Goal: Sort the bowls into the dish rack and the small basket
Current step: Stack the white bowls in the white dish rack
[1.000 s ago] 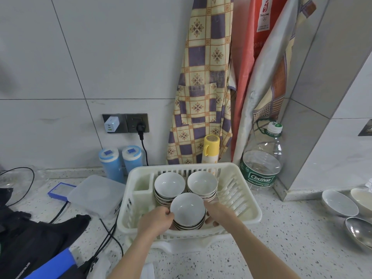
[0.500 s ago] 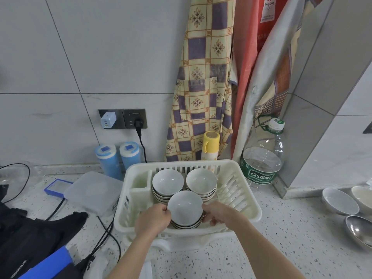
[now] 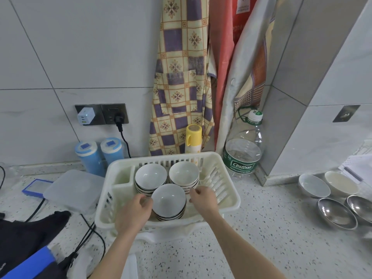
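Three stacks of bowls (image 3: 168, 199) already stand in the dish rack (image 3: 227, 193), the left hand (image 3: 133, 212) and right hand (image 3: 203, 198) hover beside the near stack with loosely curled fingers, holding nothing, while four bowls (image 3: 314, 186) wait far right on the table (image 3: 271, 248).

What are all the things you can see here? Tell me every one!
dish rack: one, white, middle of the counter
bowl stacks: three, white bowls, inside the rack
loose bowls: two, white and cream, counter at right
metal bowls: two, silver, in front of the loose bowls
water bottle: one, clear with green label, behind the rack at right
flask: one, yellow, behind the rack
canisters: two, blue, by the wall at left
plastic box: one, clear, left of the rack
aprons: several, checked and red, hanging on the wall
left hand: one, left of the front stack
right hand: one, right of the front stack
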`<control>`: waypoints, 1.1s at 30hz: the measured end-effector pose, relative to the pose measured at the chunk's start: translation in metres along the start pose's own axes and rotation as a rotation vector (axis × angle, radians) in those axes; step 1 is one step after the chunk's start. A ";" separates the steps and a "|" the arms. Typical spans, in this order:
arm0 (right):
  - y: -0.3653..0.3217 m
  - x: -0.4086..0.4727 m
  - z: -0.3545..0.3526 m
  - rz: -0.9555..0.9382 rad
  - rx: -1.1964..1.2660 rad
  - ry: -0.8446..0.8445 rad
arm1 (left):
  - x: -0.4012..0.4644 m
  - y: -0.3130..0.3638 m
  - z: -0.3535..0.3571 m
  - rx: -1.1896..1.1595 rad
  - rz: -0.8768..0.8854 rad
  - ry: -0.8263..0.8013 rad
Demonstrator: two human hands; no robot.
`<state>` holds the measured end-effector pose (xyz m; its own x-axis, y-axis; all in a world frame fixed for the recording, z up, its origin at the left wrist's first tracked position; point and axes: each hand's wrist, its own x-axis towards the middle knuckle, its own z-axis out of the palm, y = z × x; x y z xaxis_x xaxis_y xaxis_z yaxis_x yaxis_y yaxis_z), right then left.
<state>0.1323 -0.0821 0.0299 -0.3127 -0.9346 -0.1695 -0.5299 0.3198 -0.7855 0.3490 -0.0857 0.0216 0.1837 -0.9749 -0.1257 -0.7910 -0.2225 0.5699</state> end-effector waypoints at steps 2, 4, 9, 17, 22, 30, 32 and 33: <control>0.001 -0.008 -0.001 -0.061 0.093 0.111 | -0.003 0.001 0.000 -0.018 0.003 0.032; 0.004 -0.014 -0.004 -0.124 0.166 0.118 | -0.007 0.002 0.000 -0.072 0.017 0.086; 0.006 -0.013 -0.022 -0.030 0.585 -0.045 | -0.019 0.012 -0.005 -0.409 0.047 0.228; 0.024 -0.008 -0.062 0.088 1.030 -0.213 | -0.076 0.079 0.040 -0.996 0.165 0.231; 0.077 -0.003 -0.125 0.066 0.953 -0.260 | -0.108 0.155 0.103 -0.943 0.270 0.162; 0.206 0.024 -0.264 0.180 0.904 0.008 | -0.136 0.301 0.228 -0.881 0.251 -0.063; 0.233 0.025 -0.294 0.212 0.914 0.113 | -0.138 0.332 0.260 -0.823 0.163 -0.172; 0.246 0.025 -0.308 0.231 0.920 0.155 | -0.137 0.347 0.276 -0.788 0.111 -0.226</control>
<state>-0.2483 0.0212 0.0155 -0.4679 -0.8116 -0.3497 0.3630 0.1843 -0.9134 -0.1118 -0.0304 0.0121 -0.0600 -0.9873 -0.1472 -0.1416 -0.1376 0.9803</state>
